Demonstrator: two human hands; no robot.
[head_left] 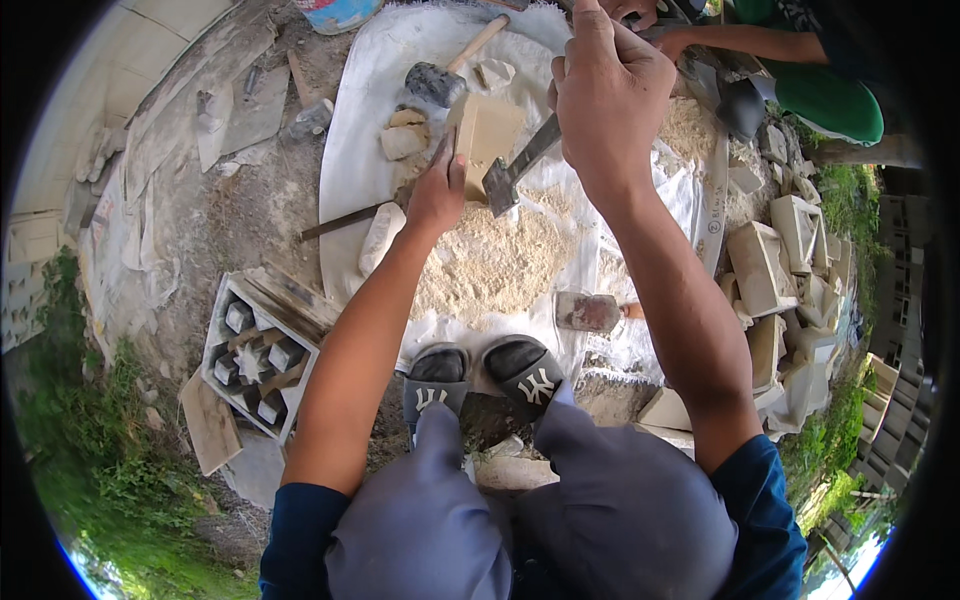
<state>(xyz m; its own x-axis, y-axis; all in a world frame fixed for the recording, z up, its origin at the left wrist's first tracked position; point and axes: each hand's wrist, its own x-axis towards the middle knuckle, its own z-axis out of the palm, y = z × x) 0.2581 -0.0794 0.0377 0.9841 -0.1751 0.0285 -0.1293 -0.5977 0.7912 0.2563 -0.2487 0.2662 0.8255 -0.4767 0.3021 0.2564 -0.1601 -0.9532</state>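
A beige block (490, 138) stands tilted above a heap of pale crumbs and powder (490, 265). My left hand (440, 198) is closed round the block's left side. Raised at the upper middle, my right hand (615, 105) makes a fist round the handle of a hammer (500, 188). The hammer's dark metal head hangs close to the block's lower right edge; whether they touch I cannot tell. A mallet (436, 84) with a dark head and wooden handle lies beyond the block. Nearer my feet lies a flat-bladed trowel (588, 312).
White sacking (350, 150) covers the ground, with stone lumps (403, 142) and a pale stone (382, 240) on it. A hexagonal mould (258, 350) lies at left. Broken hollow blocks (760, 265) pile up at right. Another person's arm (745, 40) reaches in at the far right.
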